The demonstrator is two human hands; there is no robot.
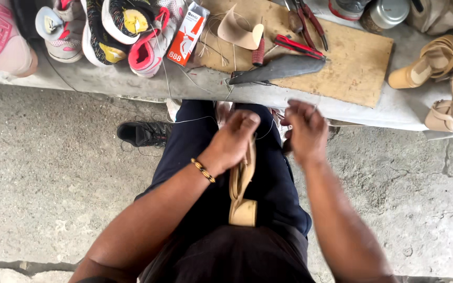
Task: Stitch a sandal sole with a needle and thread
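A tan block-heeled sandal [241,191] stands on end between my knees, heel block down on my dark trousers. My left hand [234,140], with a beaded band at the wrist, grips the sandal's upper end. My right hand [304,131] is just to the right of it, fingers pinched together on a thin pale thread that runs back toward the sandal. Whether a needle is in those fingers cannot be told.
A low grey bench [132,78] ahead carries several sports shoes [132,31], a red-and-white box [188,34], and a wooden board [352,63] with red-handled pliers [305,18], a dark knife blade [279,68] and a tan sole piece [237,29]. Tan sandals [436,57] lie at right. A black shoe [142,132] sits on the concrete floor.
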